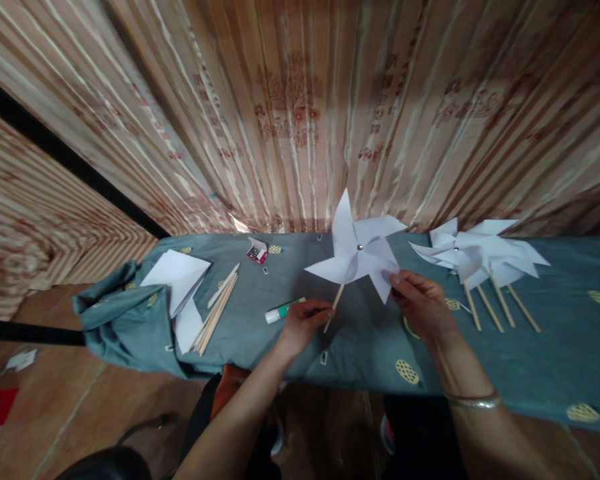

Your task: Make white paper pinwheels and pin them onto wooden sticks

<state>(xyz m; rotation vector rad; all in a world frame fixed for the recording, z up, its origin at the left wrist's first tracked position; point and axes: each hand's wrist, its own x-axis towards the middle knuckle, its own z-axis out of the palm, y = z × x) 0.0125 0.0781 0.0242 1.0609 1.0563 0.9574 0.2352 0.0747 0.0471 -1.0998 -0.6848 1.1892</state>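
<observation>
A white paper pinwheel (347, 250) with a silver pin at its centre is held up over the table. My left hand (304, 325) grips its wooden stick near the lower end, fingers closed. At the lower right blade, my right hand (420, 300) pinches the paper between thumb and fingers. Just beside my left hand lies a glue stick (277, 313) with a white and green body. To the right of my right hand, several finished-looking pinwheels (485, 250) lie overlapped, their sticks pointing toward me.
A small open box of pins (257, 252) sits toward the back of the cloth-covered table (370, 360). On the left are folded white paper sheets (177, 273) and a bundle of wooden sticks (217, 313). A patterned curtain (300, 120) hangs behind the table.
</observation>
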